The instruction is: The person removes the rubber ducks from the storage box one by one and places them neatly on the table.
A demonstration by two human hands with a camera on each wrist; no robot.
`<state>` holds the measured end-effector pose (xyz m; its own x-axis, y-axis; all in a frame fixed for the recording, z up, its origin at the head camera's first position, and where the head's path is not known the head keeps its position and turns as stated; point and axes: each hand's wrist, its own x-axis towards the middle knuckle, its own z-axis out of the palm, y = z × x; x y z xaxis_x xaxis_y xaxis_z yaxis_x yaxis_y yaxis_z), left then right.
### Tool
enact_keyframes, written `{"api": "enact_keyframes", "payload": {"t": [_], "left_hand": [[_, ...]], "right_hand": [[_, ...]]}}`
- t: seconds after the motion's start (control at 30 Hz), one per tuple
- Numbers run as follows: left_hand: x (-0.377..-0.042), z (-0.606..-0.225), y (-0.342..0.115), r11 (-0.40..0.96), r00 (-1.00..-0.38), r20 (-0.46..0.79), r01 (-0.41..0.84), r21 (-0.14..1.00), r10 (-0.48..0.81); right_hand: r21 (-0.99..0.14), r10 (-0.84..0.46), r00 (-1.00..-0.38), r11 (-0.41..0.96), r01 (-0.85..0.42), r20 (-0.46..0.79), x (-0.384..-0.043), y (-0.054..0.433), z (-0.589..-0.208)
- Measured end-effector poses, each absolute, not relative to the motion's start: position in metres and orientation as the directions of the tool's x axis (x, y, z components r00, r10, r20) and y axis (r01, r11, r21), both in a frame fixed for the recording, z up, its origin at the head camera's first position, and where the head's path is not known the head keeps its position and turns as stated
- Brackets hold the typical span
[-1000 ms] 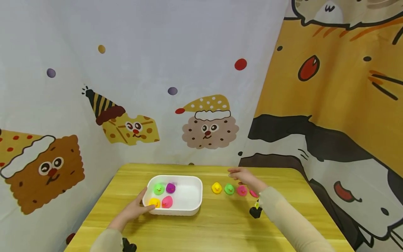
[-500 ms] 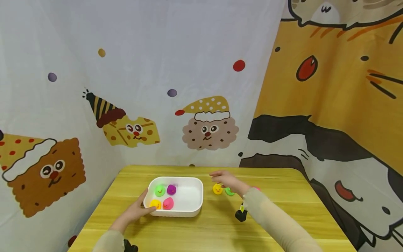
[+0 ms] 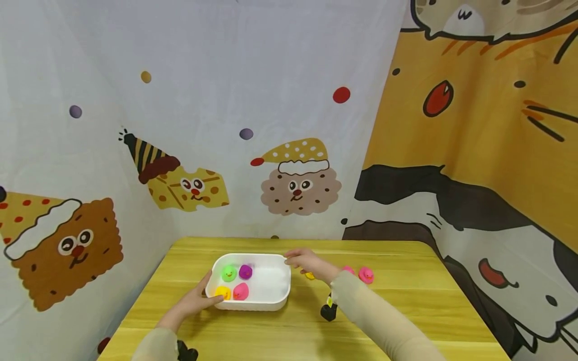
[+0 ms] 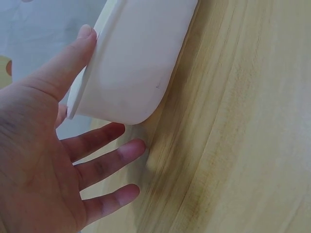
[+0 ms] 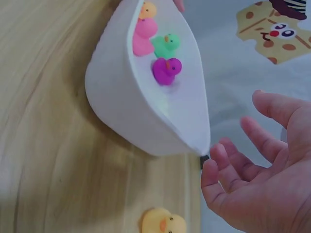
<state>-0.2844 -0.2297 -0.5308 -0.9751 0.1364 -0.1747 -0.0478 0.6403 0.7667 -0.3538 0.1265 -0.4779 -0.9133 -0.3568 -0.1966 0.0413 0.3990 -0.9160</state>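
A white plastic tub [image 3: 271, 281] stands on the wooden table, holding a green rubber duck [image 3: 229, 273], a purple one [image 5: 166, 71], a pink one [image 3: 241, 291] and a yellow one [image 3: 223, 293]. My left hand [image 3: 196, 299] holds the tub's left end, thumb along the rim and the lower fingers spread beside the wall in the left wrist view. At the tub's right rear corner, my right hand [image 3: 311, 263] hovers with fingers loosely bent and nothing between them. Just below that hand, a yellow rubber duck [image 5: 164, 222] sits on the table, partly hidden in the head view.
Two pink rubber ducks [image 3: 366, 275] sit right of my right hand, one partly covered by the sleeve. A cloth with cartoon prints [image 3: 198, 100] hangs behind and beside the table [image 3: 271, 341]. Dark straps show at both wrists.
My right hand has moved left from over the row of ducks to the tub's right end. The pink ducks are uncovered, while the green duck on the table is now hidden. My left hand stays put.
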Motion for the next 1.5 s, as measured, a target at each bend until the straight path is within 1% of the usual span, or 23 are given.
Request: {"api": "enact_keyframes", "payload": {"t": [0.27, 0.57, 0.7, 0.9, 1.03, 1.13, 1.27, 1.5], "left_hand": [[-0.285, -0.531, -0.234, 0.642, -0.974, -0.171, -0.035, 0.766, 0.151], [-0.284, -0.530, -0.235, 0.641, -0.971, -0.184, -0.043, 0.766, 0.154], [-0.284, -0.533, -0.236, 0.634, -0.972, -0.179, -0.044, 0.772, 0.151], [-0.284, -0.534, -0.235, 0.631, -0.971, -0.184, -0.049, 0.774, 0.151], [-0.285, -0.534, -0.235, 0.628, -0.970, -0.188, -0.050, 0.777, 0.156], [-0.286, -0.535, -0.236, 0.623, -0.968, -0.186, -0.043, 0.781, 0.167], [-0.287, -0.537, -0.236, 0.621, -0.968, -0.184, -0.040, 0.783, 0.171], [-0.286, -0.534, -0.233, 0.622, -0.972, -0.160, -0.019, 0.783, 0.171]], "right_hand": [[-0.930, -0.410, -0.891, 0.367, 0.033, -0.194, -0.357, 0.107, -0.487], [-0.912, -0.400, -0.891, 0.409, 0.037, -0.215, -0.356, 0.081, -0.493], [-0.915, -0.407, -0.889, 0.402, 0.032, -0.211, -0.359, 0.069, -0.499], [-0.931, -0.428, -0.871, 0.355, 0.083, -0.241, -0.360, 0.053, -0.504], [-0.934, -0.420, -0.868, 0.337, 0.121, -0.264, -0.358, 0.042, -0.506], [-0.930, -0.405, -0.869, 0.338, 0.146, -0.284, -0.356, 0.036, -0.507], [-0.920, -0.409, -0.855, 0.349, 0.176, -0.319, -0.351, 0.028, -0.507], [-0.911, -0.407, -0.847, 0.365, 0.192, -0.341, -0.347, 0.017, -0.515]]}}
